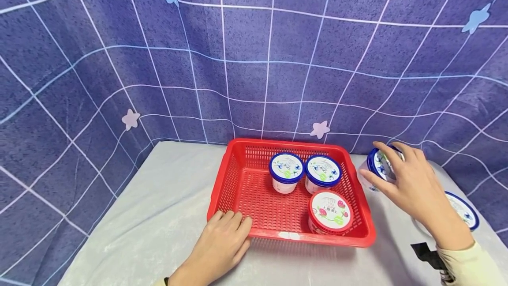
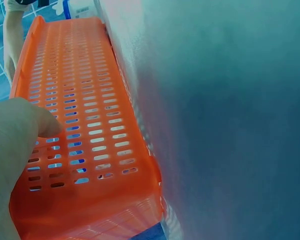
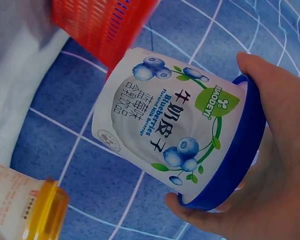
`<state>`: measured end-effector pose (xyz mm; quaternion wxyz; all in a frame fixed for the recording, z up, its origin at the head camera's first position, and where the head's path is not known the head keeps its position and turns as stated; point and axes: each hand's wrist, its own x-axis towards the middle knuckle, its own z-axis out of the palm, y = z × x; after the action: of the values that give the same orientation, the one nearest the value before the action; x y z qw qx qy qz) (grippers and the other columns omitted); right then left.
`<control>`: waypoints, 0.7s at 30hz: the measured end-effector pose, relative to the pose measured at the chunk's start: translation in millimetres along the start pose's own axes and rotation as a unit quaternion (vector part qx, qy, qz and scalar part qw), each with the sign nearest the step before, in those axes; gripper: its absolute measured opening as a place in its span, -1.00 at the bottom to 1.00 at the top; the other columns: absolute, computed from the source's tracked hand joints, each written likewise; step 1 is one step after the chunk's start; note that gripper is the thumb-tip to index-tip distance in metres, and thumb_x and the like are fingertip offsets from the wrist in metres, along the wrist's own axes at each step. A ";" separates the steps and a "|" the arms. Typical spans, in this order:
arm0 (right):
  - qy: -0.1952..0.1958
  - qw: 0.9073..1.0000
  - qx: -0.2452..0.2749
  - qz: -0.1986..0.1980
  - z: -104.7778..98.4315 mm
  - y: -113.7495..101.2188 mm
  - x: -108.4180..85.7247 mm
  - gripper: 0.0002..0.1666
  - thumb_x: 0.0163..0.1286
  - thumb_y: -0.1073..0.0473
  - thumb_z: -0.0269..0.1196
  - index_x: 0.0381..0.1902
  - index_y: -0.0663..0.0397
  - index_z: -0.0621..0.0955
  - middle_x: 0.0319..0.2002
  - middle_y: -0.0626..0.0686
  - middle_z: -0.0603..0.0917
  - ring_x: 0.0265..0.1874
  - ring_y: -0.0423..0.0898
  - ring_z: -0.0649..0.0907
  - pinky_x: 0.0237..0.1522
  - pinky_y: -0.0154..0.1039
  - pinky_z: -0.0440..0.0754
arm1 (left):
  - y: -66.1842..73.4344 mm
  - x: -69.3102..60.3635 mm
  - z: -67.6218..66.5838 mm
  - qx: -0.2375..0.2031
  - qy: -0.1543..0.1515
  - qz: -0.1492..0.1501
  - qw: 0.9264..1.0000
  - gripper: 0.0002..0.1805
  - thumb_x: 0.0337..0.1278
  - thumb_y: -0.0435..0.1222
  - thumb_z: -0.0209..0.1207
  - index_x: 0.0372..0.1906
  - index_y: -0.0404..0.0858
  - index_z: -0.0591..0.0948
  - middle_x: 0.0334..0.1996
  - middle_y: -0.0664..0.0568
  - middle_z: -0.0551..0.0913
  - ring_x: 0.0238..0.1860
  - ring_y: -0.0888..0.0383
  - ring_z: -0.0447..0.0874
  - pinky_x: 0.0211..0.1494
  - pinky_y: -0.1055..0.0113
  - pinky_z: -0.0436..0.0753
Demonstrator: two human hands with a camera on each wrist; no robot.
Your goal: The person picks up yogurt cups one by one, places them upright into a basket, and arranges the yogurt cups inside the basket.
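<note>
Blue-lidded tubs (image 1: 286, 169): apparently four

So the basket (image 1: 274, 206) sits on the desk (image 1: 131, 228), curtain (image 1: 246, 56) behind. In it: back tub (image 1: 286, 169), corner tub (image 1: 323, 171) to its right, front tub (image 1: 330, 212) near right. Right of the basket: side tub (image 1: 382, 167) in the right grip (image 1: 412, 180), outer tub (image 1: 462, 208) further right.

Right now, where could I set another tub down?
The left side of the red basket shows bare floor up to two blue-lidded tubs. The table left of the basket is bare too. Crowded: the basket's right side, where a red-lidded tub joins them, and beyond, where the right hand grips a blueberry tub near other tubs.
</note>
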<state>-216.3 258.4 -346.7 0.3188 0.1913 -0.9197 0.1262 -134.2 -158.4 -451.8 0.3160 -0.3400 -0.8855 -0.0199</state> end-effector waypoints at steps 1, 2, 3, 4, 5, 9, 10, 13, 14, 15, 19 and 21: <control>0.004 1.000 0.003 -0.003 -0.6 -0.5 1.2 -0.09 -0.05 -0.18 0.52 0.26 0.04 0.54 0.05 0.42 0.50 -0.05 0.45 0.46 -0.06 0.35 0.38 | 0.0 0.0 -0.1 0.001 0.001 0.000 1.000 -0.69 -0.01 -0.13 0.13 -0.16 -0.20 0.57 -0.43 0.04 0.54 -0.39 0.06 0.54 -0.28 0.16 0.44; 0.007 1.000 0.006 -0.005 -1.4 -1.0 2.4 -0.09 -0.05 -0.16 0.53 0.25 0.04 0.54 0.05 0.42 0.50 -0.05 0.45 0.46 -0.05 0.34 0.38 | 0.1 0.2 -0.2 0.001 0.003 0.001 1.000 -0.69 -0.01 -0.13 0.13 -0.16 -0.20 0.56 -0.44 0.04 0.53 -0.39 0.06 0.53 -0.28 0.16 0.44; 0.009 1.000 0.009 -0.005 -2.0 -1.5 3.5 -0.09 -0.05 -0.15 0.53 0.26 0.04 0.54 0.06 0.42 0.50 -0.04 0.46 0.46 -0.04 0.34 0.37 | 0.1 0.2 -0.3 0.001 0.004 0.002 1.000 -0.69 -0.01 -0.14 0.13 -0.16 -0.20 0.56 -0.44 0.04 0.53 -0.40 0.06 0.53 -0.28 0.16 0.44; 0.009 1.000 0.011 -0.003 -2.4 -2.1 4.3 -0.10 -0.05 -0.15 0.53 0.26 0.03 0.54 0.07 0.43 0.50 -0.04 0.46 0.45 -0.04 0.35 0.36 | 0.2 0.3 -0.4 0.001 0.006 0.003 1.000 -0.69 -0.01 -0.14 0.13 -0.16 -0.20 0.56 -0.45 0.05 0.52 -0.40 0.07 0.53 -0.29 0.17 0.43; 0.009 1.000 0.012 -0.003 -2.7 -2.8 5.1 -0.10 -0.05 -0.14 0.53 0.26 0.03 0.54 0.07 0.43 0.50 -0.04 0.46 0.45 -0.05 0.34 0.36 | 0.1 0.3 -0.4 0.000 0.007 0.003 1.000 -0.70 -0.01 -0.14 0.13 -0.17 -0.20 0.56 -0.45 0.05 0.52 -0.41 0.07 0.53 -0.29 0.17 0.43; -0.004 1.000 0.007 0.004 -2.8 -6.3 7.4 -0.10 -0.03 -0.19 0.52 0.26 0.00 0.54 0.11 0.42 0.49 0.00 0.45 0.45 -0.14 0.36 0.39 | 0.0 0.1 0.1 0.001 0.013 0.004 1.000 -0.70 0.00 -0.14 0.12 -0.16 -0.21 0.55 -0.44 0.05 0.53 -0.40 0.06 0.53 -0.30 0.16 0.43; -0.009 1.000 0.003 0.006 -2.8 -7.6 7.9 -0.10 -0.03 -0.21 0.51 0.26 -0.01 0.54 0.12 0.41 0.48 0.01 0.44 0.45 -0.17 0.38 0.40 | 0.0 0.2 0.2 0.001 0.014 0.004 1.000 -0.70 0.00 -0.14 0.12 -0.16 -0.21 0.55 -0.44 0.05 0.53 -0.41 0.06 0.53 -0.30 0.16 0.43; -0.024 1.000 -0.001 0.008 -2.9 -12.1 9.8 -0.08 -0.01 -0.25 0.49 0.27 0.00 0.53 0.15 0.41 0.47 0.05 0.44 0.43 -0.17 0.41 0.41 | -0.1 0.2 0.1 0.002 0.012 0.003 1.000 -0.70 0.01 -0.14 0.12 -0.16 -0.21 0.55 -0.44 0.05 0.53 -0.40 0.06 0.53 -0.30 0.16 0.43; -0.029 1.000 -0.001 0.007 -3.0 -13.7 10.6 -0.08 0.00 -0.26 0.48 0.28 0.01 0.53 0.16 0.41 0.46 0.06 0.44 0.43 -0.16 0.41 0.41 | -0.1 0.3 -0.1 0.002 0.011 0.002 1.000 -0.70 0.01 -0.14 0.12 -0.16 -0.20 0.56 -0.44 0.05 0.53 -0.40 0.06 0.53 -0.29 0.16 0.43; -0.032 0.999 -0.002 0.004 -3.2 -15.1 11.3 -0.07 0.00 -0.28 0.47 0.28 0.02 0.52 0.17 0.41 0.46 0.07 0.44 0.42 -0.12 0.42 0.40 | -0.1 0.2 -0.1 0.003 0.009 0.002 1.000 -0.70 0.01 -0.13 0.12 -0.16 -0.20 0.56 -0.44 0.05 0.53 -0.40 0.07 0.53 -0.29 0.16 0.44; -0.035 0.999 0.000 -0.013 -2.6 -20.6 14.8 -0.03 -0.01 -0.28 0.48 0.29 0.08 0.52 0.17 0.41 0.46 0.08 0.43 0.42 -0.02 0.40 0.38 | 0.2 0.4 -0.1 0.004 0.005 0.001 1.000 -0.70 0.01 -0.13 0.12 -0.17 -0.20 0.56 -0.43 0.05 0.54 -0.40 0.06 0.54 -0.29 0.17 0.43; -0.038 0.999 -0.002 -0.018 -2.3 -23.6 15.7 -0.02 -0.02 -0.27 0.49 0.30 0.09 0.51 0.18 0.41 0.46 0.10 0.42 0.42 -0.01 0.40 0.38 | 0.4 0.5 0.0 0.005 0.002 0.001 1.000 -0.71 0.02 -0.12 0.11 -0.17 -0.19 0.55 -0.44 0.05 0.53 -0.40 0.06 0.53 -0.30 0.18 0.41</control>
<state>-216.3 233.8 -332.4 0.2862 0.2115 -0.9279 0.1116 -134.2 -157.8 -451.6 0.3191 -0.3392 -0.8848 -0.0157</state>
